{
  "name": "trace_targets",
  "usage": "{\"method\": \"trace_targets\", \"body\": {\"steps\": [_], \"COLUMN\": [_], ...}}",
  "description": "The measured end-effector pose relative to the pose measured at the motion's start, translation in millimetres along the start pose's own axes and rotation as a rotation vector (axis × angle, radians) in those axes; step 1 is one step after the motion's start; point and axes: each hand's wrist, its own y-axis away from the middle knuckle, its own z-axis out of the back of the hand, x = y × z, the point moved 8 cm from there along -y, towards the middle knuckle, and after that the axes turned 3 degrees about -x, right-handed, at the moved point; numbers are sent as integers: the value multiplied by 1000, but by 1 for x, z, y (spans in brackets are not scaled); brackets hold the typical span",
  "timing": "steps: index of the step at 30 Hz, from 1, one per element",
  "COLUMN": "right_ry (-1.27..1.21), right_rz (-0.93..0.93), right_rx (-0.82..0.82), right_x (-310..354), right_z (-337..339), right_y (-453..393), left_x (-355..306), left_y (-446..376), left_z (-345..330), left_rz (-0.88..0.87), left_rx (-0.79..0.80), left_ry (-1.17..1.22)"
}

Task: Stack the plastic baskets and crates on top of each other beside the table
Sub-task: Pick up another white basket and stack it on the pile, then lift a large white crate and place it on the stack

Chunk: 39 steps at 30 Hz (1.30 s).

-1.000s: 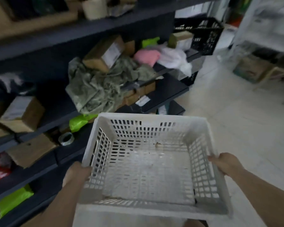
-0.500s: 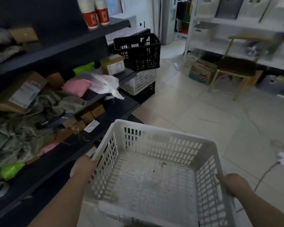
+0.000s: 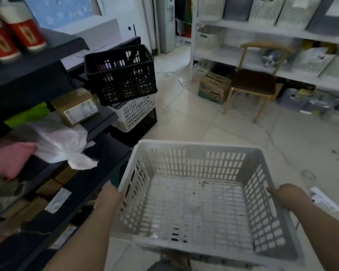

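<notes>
On the far left, dark shelving (image 3: 53,79) is seen. Ahead-left, a stack of 3 crates (image 3: 129,94) is standing on the floor: black, white, black. The 1 white basket (image 3: 200,196) is carried low, left hand (image 3: 111,196) curled on its left wall, right hand (image 3: 288,194) gripping the right rim. So the stack lies forward-left, nearer the left hand.

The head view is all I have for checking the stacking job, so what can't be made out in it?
- Bottom black crate of the stack: mostly hidden behind the white crate and the dark shelf.
- Left hand fingers: hidden behind the white basket wall.
- Basket's near edge: blurred at the frame bottom.
- Box label: too blurred to read.
</notes>
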Motion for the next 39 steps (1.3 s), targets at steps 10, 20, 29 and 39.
{"method": "trace_targets", "body": {"steps": [10, 20, 29, 39], "right_ry": [-334, -487, -685, -767], "right_rz": [-55, 138, 457, 659], "right_rx": [-250, -245, -218, -293], "right_x": [76, 265, 503, 750], "right_z": [142, 265, 406, 452], "right_y": [-124, -319, -374, -394], "left_x": [-253, -383, -437, -425], "left_y": [-111, -221, -262, -372], "left_z": [94, 182, 387, 553], "left_rz": [-209, -2, 60, 71], "left_rx": [-146, -407, -809, -1028], "left_ry": [116, 399, 392, 412]}}
